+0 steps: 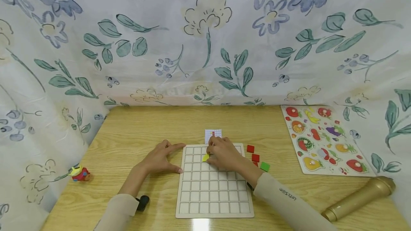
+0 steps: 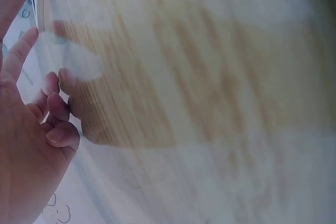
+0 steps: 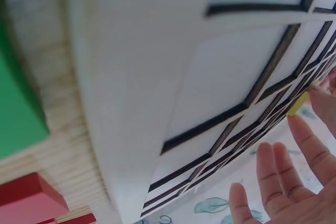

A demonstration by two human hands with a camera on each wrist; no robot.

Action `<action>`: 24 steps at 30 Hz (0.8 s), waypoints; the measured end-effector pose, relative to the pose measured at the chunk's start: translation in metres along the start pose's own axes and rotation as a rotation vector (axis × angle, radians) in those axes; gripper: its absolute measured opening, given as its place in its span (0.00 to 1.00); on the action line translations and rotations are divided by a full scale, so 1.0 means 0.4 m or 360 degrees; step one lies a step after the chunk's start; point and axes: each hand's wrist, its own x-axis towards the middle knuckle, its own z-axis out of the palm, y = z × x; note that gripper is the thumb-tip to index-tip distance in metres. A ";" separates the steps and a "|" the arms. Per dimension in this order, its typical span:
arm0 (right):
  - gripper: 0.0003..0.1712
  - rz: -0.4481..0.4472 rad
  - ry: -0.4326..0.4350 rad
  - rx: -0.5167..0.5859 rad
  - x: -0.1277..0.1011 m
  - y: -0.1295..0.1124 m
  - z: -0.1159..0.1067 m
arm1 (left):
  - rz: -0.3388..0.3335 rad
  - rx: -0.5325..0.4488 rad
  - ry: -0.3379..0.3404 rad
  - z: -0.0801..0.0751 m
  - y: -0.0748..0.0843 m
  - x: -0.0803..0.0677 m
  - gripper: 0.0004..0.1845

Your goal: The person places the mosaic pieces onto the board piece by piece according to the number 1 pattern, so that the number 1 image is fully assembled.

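Observation:
A white grid board (image 1: 214, 196) with square recesses lies on the table. My right hand (image 1: 226, 155) reaches over its upper part and pinches a yellow square tile (image 1: 206, 158) between thumb and fingertips, right at one of the recesses. The right wrist view also shows the yellow tile (image 3: 299, 103) between the fingers, low over the grid. Along the board's left edge is my left hand (image 1: 157, 158), thumb and index finger spread apart, their tips at the edge. Its other fingers are curled in the left wrist view. A small printed grid card (image 1: 209, 133) lies beyond the board, partly hidden by my right hand.
Several red tiles (image 1: 250, 148) and a green tile (image 1: 264, 167) lie right of the board. Farther right are a fruit puzzle board (image 1: 306, 159) and a gold microphone (image 1: 359, 197). A small toy figure (image 1: 80, 174) stands at the left. A floral curtain (image 1: 192, 81) hangs behind the table.

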 end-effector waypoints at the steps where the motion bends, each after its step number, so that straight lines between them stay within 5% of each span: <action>1: 0.13 -0.0004 0.0004 0.0006 0.000 0.000 0.000 | -0.0003 -0.0001 -0.0001 0.000 0.000 0.000 0.52; 24: 0.14 0.0091 -0.0085 0.0002 0.003 0.000 0.006 | 0.0008 -0.0009 0.0006 0.001 0.000 0.001 0.53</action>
